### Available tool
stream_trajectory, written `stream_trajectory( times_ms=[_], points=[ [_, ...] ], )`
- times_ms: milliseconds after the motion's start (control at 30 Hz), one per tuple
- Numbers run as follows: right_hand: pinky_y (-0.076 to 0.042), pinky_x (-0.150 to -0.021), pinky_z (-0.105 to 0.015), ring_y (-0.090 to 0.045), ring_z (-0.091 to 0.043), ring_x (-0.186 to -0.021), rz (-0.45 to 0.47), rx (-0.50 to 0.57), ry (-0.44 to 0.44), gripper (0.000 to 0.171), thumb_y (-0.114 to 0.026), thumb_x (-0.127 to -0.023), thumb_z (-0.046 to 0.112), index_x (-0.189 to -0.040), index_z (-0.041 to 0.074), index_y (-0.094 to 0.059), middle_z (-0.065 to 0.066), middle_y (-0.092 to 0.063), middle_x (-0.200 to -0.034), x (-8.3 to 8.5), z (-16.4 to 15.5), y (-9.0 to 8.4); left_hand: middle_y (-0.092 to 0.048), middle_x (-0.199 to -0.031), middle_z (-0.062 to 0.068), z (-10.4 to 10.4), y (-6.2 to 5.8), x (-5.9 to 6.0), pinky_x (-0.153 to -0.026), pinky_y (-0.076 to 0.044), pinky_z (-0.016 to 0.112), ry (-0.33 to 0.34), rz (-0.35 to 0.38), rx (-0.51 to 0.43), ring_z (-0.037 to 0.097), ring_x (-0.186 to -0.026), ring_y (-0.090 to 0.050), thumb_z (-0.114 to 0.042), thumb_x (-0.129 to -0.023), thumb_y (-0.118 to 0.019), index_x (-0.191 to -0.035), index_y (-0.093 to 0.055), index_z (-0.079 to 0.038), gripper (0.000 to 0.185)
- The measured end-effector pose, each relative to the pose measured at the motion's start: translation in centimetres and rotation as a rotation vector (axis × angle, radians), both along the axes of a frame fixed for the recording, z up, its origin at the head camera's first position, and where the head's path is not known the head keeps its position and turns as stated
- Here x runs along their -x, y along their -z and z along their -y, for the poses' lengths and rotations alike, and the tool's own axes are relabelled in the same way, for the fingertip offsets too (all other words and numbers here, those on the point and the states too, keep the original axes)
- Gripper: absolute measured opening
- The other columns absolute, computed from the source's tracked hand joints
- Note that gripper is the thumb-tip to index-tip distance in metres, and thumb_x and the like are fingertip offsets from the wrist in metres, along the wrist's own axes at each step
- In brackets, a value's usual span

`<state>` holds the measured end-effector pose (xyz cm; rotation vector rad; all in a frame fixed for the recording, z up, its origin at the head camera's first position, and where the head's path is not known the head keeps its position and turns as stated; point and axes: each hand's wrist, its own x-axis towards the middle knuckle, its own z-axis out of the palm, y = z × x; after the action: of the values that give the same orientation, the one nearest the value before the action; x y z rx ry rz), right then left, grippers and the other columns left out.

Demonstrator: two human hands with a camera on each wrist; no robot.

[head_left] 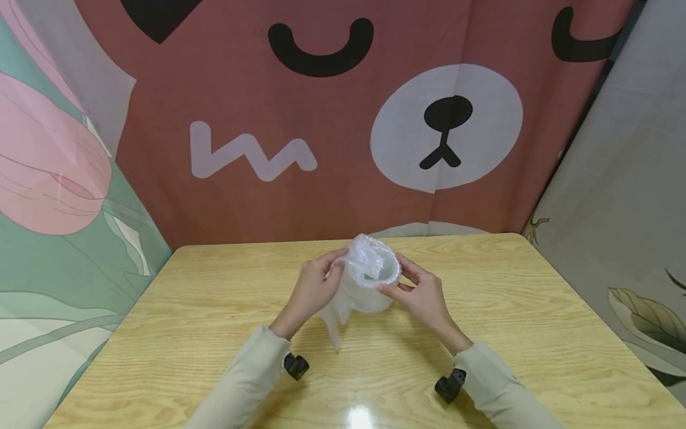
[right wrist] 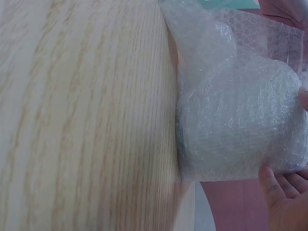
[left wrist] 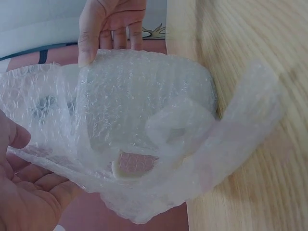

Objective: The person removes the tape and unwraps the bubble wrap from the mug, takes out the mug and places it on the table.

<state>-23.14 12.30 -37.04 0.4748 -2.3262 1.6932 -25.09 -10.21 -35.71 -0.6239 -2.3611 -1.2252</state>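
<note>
A sheet of clear bubble wrap (head_left: 367, 280) is bundled around a pale round object standing on the wooden table (head_left: 214, 333), open at the top. A loose tail of wrap hangs toward me. My left hand (head_left: 334, 269) pinches the wrap's left upper edge. My right hand (head_left: 395, 280) grips the right rim between thumb and fingers. In the left wrist view the wrap (left wrist: 144, 120) fills the frame, with my left hand (left wrist: 29, 192) at the lower left and my right hand (left wrist: 113, 29) at the top. The right wrist view shows the wrap (right wrist: 240, 110) and right fingertips (right wrist: 279, 187).
Fabric curtains (head_left: 321, 119) printed with a bear face and flowers close off the table's back and both sides. Small black cameras (head_left: 296, 365) sit on both wrists. Bare wooden tabletop (right wrist: 82, 120) stretches around the bundle.
</note>
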Motion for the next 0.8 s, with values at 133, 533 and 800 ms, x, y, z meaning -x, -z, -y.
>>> stream_trajectory(
  times_ms=[133,533,800],
  points=[
    [-0.053,-0.082,-0.041,-0.054,-0.036,-0.118,0.000,0.006,-0.004,0.072,-0.082,-0.079,0.010,-0.139,-0.006,-0.046,-0.024,-0.051,-0.135,0.0,0.1,0.0,-0.056,-0.064,0.004,0.2,-0.1,0.0,-0.043,-0.031,0.022,-0.014,0.065,-0.055,0.002,-0.046,-0.028,-0.012,-0.097,-0.052,-0.125,-0.065,-0.003,0.032],
    [-0.053,-0.083,-0.040,-0.055,-0.036,-0.119,-0.013,0.019,-0.013,0.071,-0.082,-0.079,0.011,-0.139,-0.005,-0.048,-0.023,-0.053,-0.134,0.0,0.1,0.2,-0.065,-0.122,0.012,0.9,-0.2,0.0,-0.066,-0.050,0.024,0.002,0.096,-0.229,0.018,-0.088,-0.064,-0.011,-0.099,-0.051,-0.125,-0.064,-0.002,0.030],
    [-0.053,-0.082,-0.035,-0.055,-0.035,-0.119,-0.017,0.019,-0.009,0.071,-0.082,-0.079,0.011,-0.139,-0.006,-0.047,-0.023,-0.052,-0.134,0.0,0.1,0.2,-0.063,-0.123,0.019,1.1,-1.4,-0.6,-0.079,-0.048,0.019,0.063,0.046,-0.335,0.027,-0.108,-0.061,-0.004,-0.098,-0.055,-0.124,-0.061,0.008,0.029]
  ],
)
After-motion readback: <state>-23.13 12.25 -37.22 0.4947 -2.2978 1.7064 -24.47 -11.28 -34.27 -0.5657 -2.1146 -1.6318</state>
